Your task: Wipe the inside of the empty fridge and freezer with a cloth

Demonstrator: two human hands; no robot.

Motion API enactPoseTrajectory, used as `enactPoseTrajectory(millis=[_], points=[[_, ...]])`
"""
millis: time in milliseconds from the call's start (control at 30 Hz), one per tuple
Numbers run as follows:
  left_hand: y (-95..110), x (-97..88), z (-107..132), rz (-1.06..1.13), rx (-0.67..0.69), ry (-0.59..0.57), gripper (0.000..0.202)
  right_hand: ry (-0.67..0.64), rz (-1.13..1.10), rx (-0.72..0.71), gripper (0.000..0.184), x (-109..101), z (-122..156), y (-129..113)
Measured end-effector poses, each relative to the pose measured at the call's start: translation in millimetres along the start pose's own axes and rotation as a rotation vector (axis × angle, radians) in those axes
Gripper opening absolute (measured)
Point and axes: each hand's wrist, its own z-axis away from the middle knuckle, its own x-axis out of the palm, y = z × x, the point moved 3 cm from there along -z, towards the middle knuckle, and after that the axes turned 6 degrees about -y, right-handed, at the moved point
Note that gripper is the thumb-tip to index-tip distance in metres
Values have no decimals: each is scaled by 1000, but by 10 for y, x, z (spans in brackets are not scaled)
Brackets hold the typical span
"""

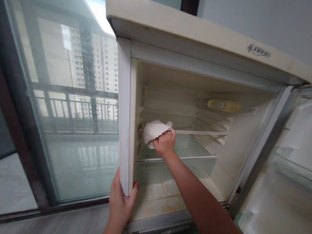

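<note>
An old off-white refrigerator [184, 25] stands in front of me with its upper compartment open. My right hand [164, 142] reaches inside, its fingers closed on a white cloth [154, 130] with a scalloped edge. The cloth is at the left end of the upper glass shelf [199, 132]; whether it presses on the glass I cannot tell. Below it is a second glass shelf [179, 158]. My left hand [123, 200] grips the fridge's left front edge [125, 181], thumb on the inner side and fingers around the outside.
The fridge door [304, 158] is swung open to the right, with a clear door rack [300, 169]. A yellowish lamp cover [222, 105] sits high on the inner right wall. On the left is a glass sliding door [81, 168] with a dark frame. Yellow stains mark the compartment floor [161, 209].
</note>
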Motion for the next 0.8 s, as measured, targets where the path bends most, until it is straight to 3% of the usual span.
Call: enactPoseTrajectory(millis=[433, 800], points=[[40, -5, -10, 10, 15, -2, 82, 174, -68, -68, 28, 37, 41, -7], [40, -18, -11, -2, -9, -3, 81, 161, -86, -87, 32, 70, 24, 11]])
